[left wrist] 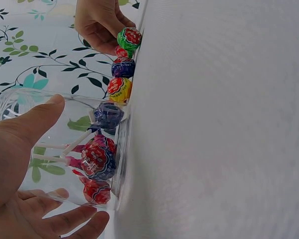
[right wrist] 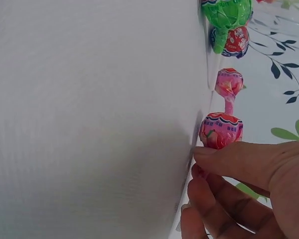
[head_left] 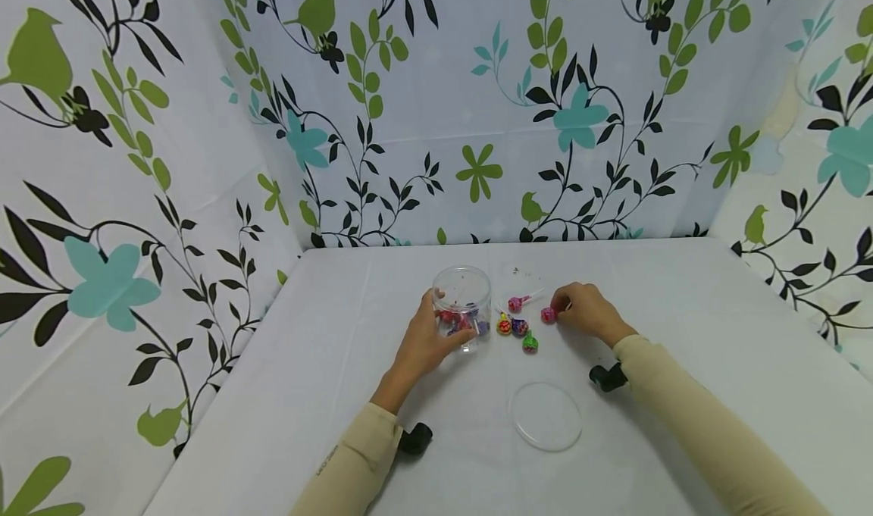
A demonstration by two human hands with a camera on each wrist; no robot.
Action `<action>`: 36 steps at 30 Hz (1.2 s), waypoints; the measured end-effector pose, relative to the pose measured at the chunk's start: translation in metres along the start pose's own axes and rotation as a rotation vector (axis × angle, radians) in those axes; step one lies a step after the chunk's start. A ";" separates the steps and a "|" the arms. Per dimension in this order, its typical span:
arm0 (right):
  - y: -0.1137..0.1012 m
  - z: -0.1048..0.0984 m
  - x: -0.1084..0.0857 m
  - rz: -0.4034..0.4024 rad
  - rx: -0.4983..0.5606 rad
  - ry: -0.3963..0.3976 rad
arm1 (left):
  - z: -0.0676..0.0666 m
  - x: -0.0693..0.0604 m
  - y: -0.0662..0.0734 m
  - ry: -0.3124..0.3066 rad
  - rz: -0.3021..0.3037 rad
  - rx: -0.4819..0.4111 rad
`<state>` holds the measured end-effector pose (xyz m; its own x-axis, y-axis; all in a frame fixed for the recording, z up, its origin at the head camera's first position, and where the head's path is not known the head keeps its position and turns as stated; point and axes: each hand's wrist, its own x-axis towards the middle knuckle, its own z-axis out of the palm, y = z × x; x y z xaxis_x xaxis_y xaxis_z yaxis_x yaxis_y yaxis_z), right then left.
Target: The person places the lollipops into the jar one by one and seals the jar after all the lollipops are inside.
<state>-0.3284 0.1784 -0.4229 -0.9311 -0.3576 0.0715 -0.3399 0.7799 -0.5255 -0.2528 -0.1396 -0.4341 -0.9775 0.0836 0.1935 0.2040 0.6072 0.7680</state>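
A clear round jar (head_left: pixel 463 289) with several wrapped lollipops inside stands upright on the white table. My left hand (head_left: pixel 426 339) grips its side, thumb in front and fingers behind, as the left wrist view also shows. My right hand (head_left: pixel 588 311) pinches a pink lollipop (right wrist: pixel 221 130) just below its head, down at the table. Between the jar and that hand lie another pink lollipop (head_left: pixel 515 304), a yellow-and-red one (head_left: pixel 504 324), a dark blue-and-red one (head_left: pixel 519 327) and a green one (head_left: pixel 530 342).
A clear round lid or ring (head_left: pixel 546 417) lies nearer the front of the white table (head_left: pixel 477 455). Small specks lie behind the lollipops. Patterned cloth with leaves and birds (head_left: pixel 436 122) hangs at the back and sides. Each wrist carries a black camera.
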 end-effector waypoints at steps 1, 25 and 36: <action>0.000 0.000 0.000 0.000 0.000 0.000 | 0.000 0.000 0.000 0.000 -0.003 0.001; -0.030 -0.020 -0.006 -0.069 0.001 0.058 | 0.001 -0.002 -0.004 -0.006 0.015 -0.021; -0.059 -0.039 -0.005 -0.139 -0.034 0.102 | 0.000 0.001 -0.003 -0.005 0.021 -0.019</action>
<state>-0.3085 0.1543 -0.3591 -0.8827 -0.4109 0.2279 -0.4691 0.7438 -0.4761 -0.2546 -0.1414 -0.4363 -0.9732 0.1003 0.2068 0.2255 0.5899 0.7753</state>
